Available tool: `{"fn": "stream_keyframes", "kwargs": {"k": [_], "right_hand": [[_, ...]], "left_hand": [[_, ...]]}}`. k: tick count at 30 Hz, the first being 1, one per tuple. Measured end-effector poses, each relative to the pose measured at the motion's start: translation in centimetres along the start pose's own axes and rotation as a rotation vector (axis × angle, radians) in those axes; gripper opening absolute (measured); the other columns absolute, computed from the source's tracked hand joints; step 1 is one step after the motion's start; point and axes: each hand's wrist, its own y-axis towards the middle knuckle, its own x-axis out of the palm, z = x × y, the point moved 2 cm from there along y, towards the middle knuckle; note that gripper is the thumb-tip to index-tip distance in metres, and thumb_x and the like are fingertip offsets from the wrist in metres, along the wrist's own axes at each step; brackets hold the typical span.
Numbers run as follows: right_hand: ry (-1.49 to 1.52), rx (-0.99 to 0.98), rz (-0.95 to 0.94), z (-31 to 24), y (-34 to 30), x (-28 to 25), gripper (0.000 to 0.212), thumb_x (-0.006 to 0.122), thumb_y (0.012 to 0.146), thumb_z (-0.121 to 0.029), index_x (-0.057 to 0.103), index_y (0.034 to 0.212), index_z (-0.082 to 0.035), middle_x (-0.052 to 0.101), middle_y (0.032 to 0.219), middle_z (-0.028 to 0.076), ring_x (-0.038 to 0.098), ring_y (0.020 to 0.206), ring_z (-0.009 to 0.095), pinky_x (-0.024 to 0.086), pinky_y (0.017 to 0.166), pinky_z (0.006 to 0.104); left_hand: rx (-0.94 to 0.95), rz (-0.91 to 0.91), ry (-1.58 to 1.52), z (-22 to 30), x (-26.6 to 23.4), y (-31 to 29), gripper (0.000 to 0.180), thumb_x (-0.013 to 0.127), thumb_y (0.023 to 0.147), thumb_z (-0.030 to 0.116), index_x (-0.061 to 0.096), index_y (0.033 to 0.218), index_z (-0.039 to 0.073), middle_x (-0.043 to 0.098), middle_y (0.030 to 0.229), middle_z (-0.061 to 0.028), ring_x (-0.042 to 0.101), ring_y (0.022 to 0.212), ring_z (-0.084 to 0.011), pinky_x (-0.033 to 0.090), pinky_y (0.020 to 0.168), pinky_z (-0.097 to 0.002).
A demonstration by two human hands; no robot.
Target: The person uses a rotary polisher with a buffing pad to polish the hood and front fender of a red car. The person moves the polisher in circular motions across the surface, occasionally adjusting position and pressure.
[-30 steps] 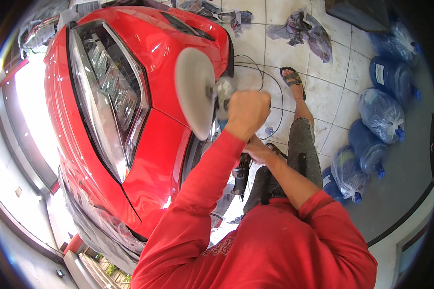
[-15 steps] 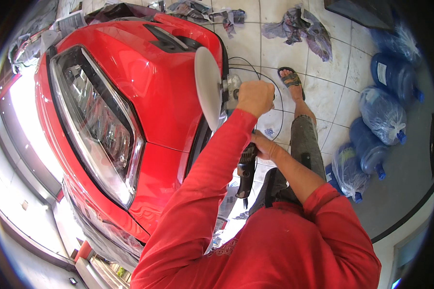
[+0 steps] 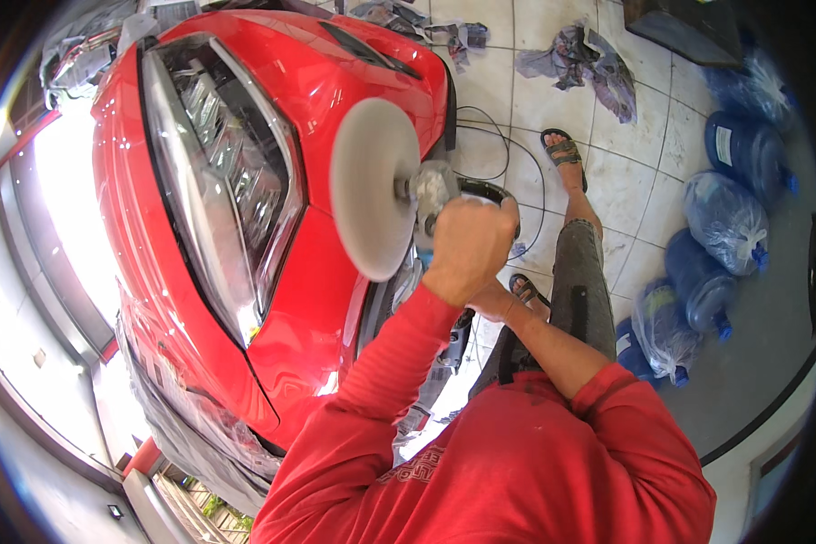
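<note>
Plainly, polisher [image 3: 429, 201]: round whitish pad [image 3: 374, 190], silvery head [image 3: 439, 181], black curved handle [image 3: 486, 188].

Head camera, worn on the person at work, pitched steeply down over the chest. Wide fisheye: corners go black, straight edges bow near the rim. Closest to the lens: red shirt [image 3: 517, 462], broad along the lower edge. Sleeves reach up and away from it; left hand [image 3: 471, 249] and right hand [image 3: 492, 301] near mid-view, polisher [image 3: 433, 186] just beyond. Farther down, seen from overhead: sandalled foot [image 3: 564, 152], tiled floor [image 3: 621, 186]. Car front [image 3: 315, 258] fills much of the left side; blue jugs [image 3: 695, 281] line the right.
</note>
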Motion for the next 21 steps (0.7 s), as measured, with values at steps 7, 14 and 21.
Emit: {"fn": "stream_keyframes", "kwargs": {"k": [7, 14, 21], "right_hand": [[-0.703, -0.257, -0.063, -0.3, -4.7, 3.4, 0.054, 0.099, 0.077, -0.030, 0.079, 0.122, -0.008, 0.082, 0.120, 0.013, 0.076, 0.117, 0.026, 0.059, 0.100, 0.0437], [-0.370, -0.188, -0.137, -8.2, -3.0, 3.3, 0.057, 0.100, 0.078, -0.026, 0.076, 0.124, 0.000, 0.081, 0.116, 0.011, 0.076, 0.108, 0.018, 0.061, 0.094, 0.0382], [-0.101, -0.085, -0.132, -15.3, 1.2, 5.1, 0.074, 0.099, 0.078, -0.014, 0.063, 0.141, -0.001, 0.074, 0.133, 0.009, 0.072, 0.116, 0.019, 0.060, 0.097, 0.0390]], "left_hand": [[-0.008, 0.213, -0.082, 2.5, -4.2, -9.8, 0.040, 0.075, 0.074, 0.019, 0.072, 0.109, 0.002, 0.067, 0.068, -0.0095, 0.070, 0.068, -0.0295, 0.052, 0.066, -0.0422], [-0.018, 0.188, -0.020, 1.7, -9.0, -5.2, 0.030, 0.073, 0.079, 0.015, 0.072, 0.106, 0.001, 0.069, 0.068, -0.0124, 0.072, 0.066, -0.0327, 0.055, 0.062, -0.0451], [-0.075, 0.239, 0.139, -0.6, -13.5, 0.9, 0.018, 0.082, 0.082, 0.021, 0.071, 0.088, 0.008, 0.075, 0.078, -0.0163, 0.077, 0.075, -0.0372, 0.058, 0.065, -0.0481]]}}
